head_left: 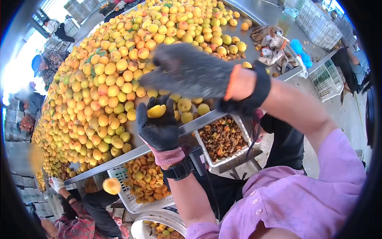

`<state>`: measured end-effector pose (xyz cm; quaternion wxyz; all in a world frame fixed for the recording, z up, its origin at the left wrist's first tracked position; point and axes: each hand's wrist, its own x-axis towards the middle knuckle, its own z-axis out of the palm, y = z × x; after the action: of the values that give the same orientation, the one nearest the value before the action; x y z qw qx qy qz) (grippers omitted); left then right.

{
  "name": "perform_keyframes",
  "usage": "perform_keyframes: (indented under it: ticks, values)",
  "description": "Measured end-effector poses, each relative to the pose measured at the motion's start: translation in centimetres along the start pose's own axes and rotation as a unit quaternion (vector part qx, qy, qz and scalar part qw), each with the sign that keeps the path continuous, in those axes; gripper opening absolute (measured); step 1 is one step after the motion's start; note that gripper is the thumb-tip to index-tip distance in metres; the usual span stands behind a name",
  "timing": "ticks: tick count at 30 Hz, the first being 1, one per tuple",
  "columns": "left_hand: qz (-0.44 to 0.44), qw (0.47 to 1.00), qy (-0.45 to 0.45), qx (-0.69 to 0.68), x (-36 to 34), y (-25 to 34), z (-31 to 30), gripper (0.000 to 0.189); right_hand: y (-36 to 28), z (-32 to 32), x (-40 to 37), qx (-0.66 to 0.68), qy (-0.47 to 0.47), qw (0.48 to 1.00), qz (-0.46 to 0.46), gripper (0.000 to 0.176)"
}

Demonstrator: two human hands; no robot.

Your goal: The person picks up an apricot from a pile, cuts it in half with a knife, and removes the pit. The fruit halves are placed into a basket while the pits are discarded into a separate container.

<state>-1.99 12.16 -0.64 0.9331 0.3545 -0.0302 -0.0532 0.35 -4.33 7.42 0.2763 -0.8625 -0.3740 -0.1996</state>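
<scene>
A large heap of yellow-orange fruit (115, 75) covers the metal table (137, 153). My left hand (159, 127), in a black glove with a pink cuff, is palm up near the table's front edge. Its fingers curl round a yellow fruit piece (156, 111). Above the heap, my right hand (187, 71) wears a dark grey glove with an orange cuff and is blurred by motion; its fingers and anything in them cannot be made out. A piece of fruit (112, 186) hangs in the air, left of the crate of fruit halves (119, 187).
Below the table edge stand a white crate of brown pits (248, 137) and a white bucket (137, 229). Cloth gloves (274, 46) and a blue item (301, 53) lie at the right. A co-worker's gloved hand (57, 184) is at the lower left.
</scene>
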Motion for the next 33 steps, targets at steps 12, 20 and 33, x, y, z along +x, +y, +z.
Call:
perform_keyframes:
  ticks: [12, 20, 33]
  values:
    - [-0.166, 0.974, -0.01, -0.153, 2.1, -2.0, 2.5, 0.057, 9.3, 0.2, -13.0, -0.225, -0.23, 0.892, 0.316, 0.031]
    - [-0.145, 0.989, 0.008, -0.014, 1.6, -4.5, 5.0, 0.052, 11.1, -0.1, -13.4, -0.243, -0.193, 0.875, 0.372, 0.019]
    - [0.319, 0.835, -0.039, 0.447, 0.6, -5.9, 5.9, 0.05, -0.6, -6.7, -8.5, 0.425, 0.216, 0.796, 0.372, 0.023]
